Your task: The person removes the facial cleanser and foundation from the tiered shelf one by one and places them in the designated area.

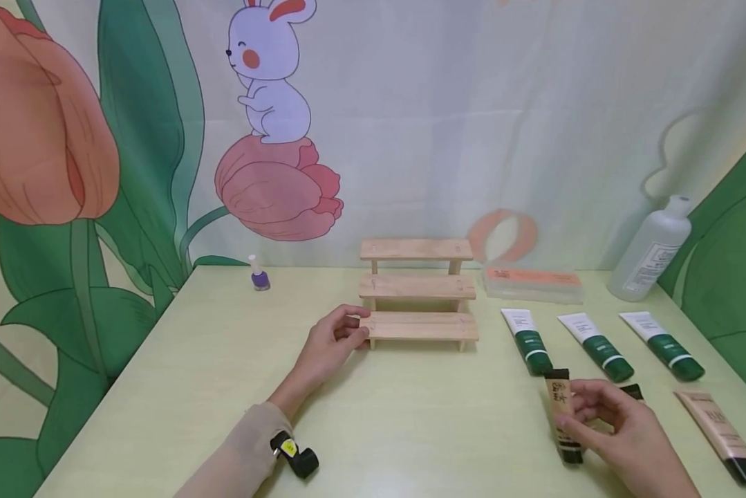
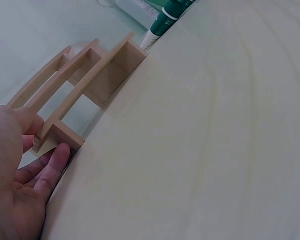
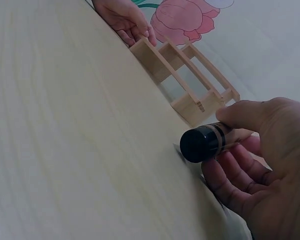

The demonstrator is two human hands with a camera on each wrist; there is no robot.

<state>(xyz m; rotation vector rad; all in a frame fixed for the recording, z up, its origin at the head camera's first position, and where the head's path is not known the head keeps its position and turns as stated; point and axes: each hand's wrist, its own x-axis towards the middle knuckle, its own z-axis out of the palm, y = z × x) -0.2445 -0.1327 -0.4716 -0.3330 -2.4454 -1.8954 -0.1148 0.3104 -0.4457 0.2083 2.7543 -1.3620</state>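
My left hand (image 1: 332, 346) grips the left end of the lowest step of a three-step wooden display stand (image 1: 419, 325). In the left wrist view the thumb lies over the step's end and the fingers sit at its side support. With the thumb and fingers of my right hand (image 1: 624, 432) I pinch a small tan tube (image 1: 561, 411), black at both ends. Its round black cap (image 3: 196, 145) faces the right wrist camera. Behind that hand, the dark end of another item (image 1: 632, 392) shows, mostly hidden.
Three white-and-green tubes (image 1: 531, 346) lie right of the stand. A beige tube (image 1: 717, 432) with a black cap lies at the far right. Along the back are a flat clear box (image 1: 533, 285), a large bottle (image 1: 653, 249) and, on the left, purple nail polish (image 1: 260, 278).
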